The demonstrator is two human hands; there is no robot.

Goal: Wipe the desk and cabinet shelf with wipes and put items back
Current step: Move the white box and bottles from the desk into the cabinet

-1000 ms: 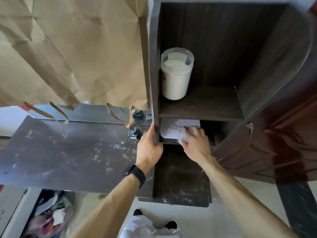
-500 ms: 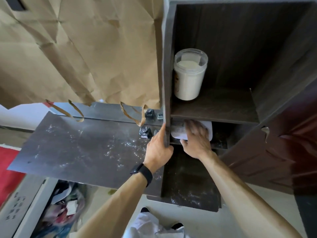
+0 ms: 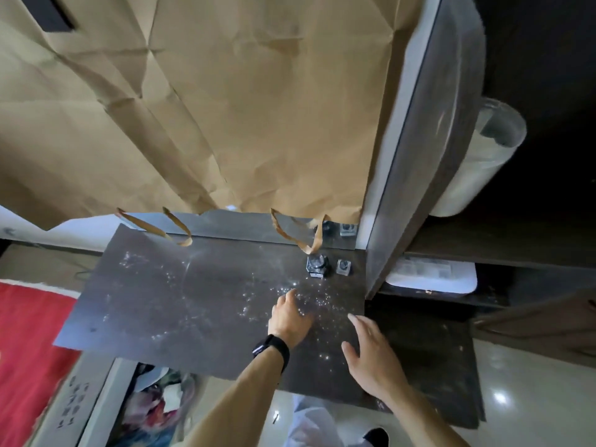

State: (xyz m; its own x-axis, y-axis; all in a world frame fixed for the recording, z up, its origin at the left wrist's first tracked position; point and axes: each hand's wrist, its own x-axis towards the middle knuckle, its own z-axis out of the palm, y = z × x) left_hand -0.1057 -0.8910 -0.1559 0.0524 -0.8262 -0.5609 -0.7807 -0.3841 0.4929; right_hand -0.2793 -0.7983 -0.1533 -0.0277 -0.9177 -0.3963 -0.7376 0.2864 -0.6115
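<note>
- Left hand (image 3: 290, 317), black watch at its wrist, lies low on the dark speckled stone counter (image 3: 161, 301), fingers loose, gripping nothing.
- Right hand (image 3: 371, 353) hovers beside it, fingers straight, slightly apart, empty.
- Flat white pack of wipes (image 3: 432, 279) lies on the cabinet's lower shelf (image 3: 493, 298).
- White plastic jar (image 3: 477, 169) stands on the shelf above.
- Small black bottle (image 3: 317, 266) stands at the counter's back.

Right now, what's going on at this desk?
A person has both bare hands over the dark speckled desk top, holding nothing. The left hand, with a black wristwatch, is low over the white specks; whether it touches is unclear. The right hand hovers open beside it. A flat white pack lies on the lower cabinet shelf, a white lidded jar stands on the shelf above, and a small black bottle sits near the desk's back corner.
</note>
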